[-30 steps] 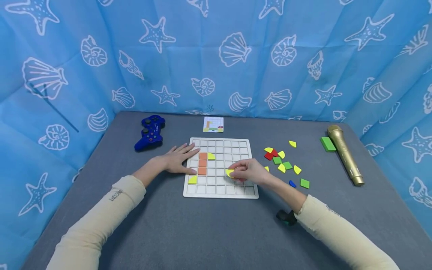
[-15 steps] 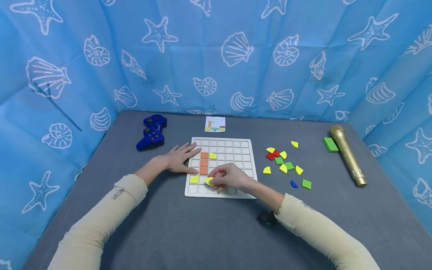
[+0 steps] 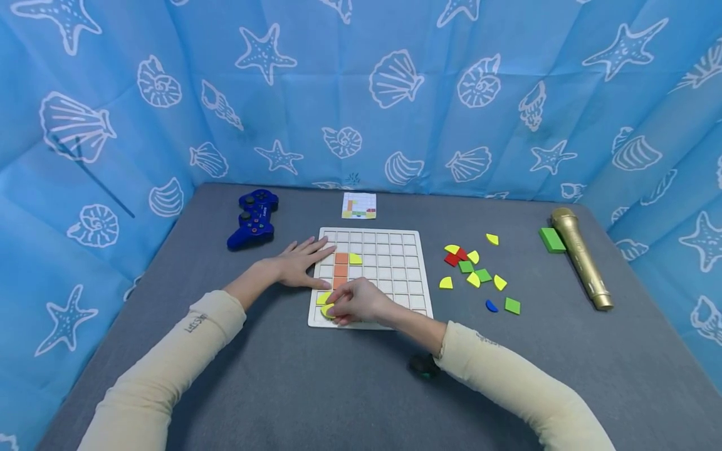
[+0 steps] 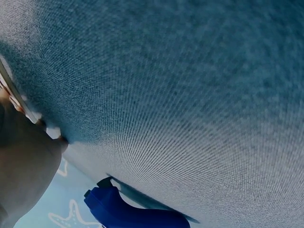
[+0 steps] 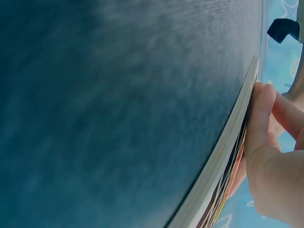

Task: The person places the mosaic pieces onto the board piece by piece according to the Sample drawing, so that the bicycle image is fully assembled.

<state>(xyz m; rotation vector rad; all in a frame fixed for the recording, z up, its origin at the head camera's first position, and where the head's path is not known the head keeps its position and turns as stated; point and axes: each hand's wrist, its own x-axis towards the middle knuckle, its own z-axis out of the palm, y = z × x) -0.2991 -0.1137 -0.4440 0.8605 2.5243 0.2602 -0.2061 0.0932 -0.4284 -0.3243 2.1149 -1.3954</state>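
A white grid board [image 3: 403,270] lies on the grey table. My left hand [image 3: 296,266] rests on its left edge, fingers spread and straight. Over the board's lower left corner, my right hand [image 3: 361,302] pinches a yellow quarter-circle tile [image 3: 326,311] between thumb and fingers. Just behind that tile sits another yellow tile [image 3: 323,298], partly covered. Several orange square tiles [image 3: 341,270] form a column, with a yellow quarter-circle tile [image 3: 355,258] beside the top one. The right wrist view shows my right hand [image 5: 275,161] at the board's edge [image 5: 218,164]; the pinched tile is hidden there.
Right of the board lie loose tiles: yellow [image 3: 446,283], red [image 3: 452,259], green [image 3: 512,305] and blue [image 3: 491,305]. Behind it is a printed pattern card [image 3: 359,205]. A blue game controller [image 3: 254,219] lies left; a green block [image 3: 551,240] and gold microphone [image 3: 581,258] lie far right.
My right hand has carried the yellow quarter-circle tile leftward across the board, from its right half to the lower left corner. My left hand has stayed on the board's left edge.
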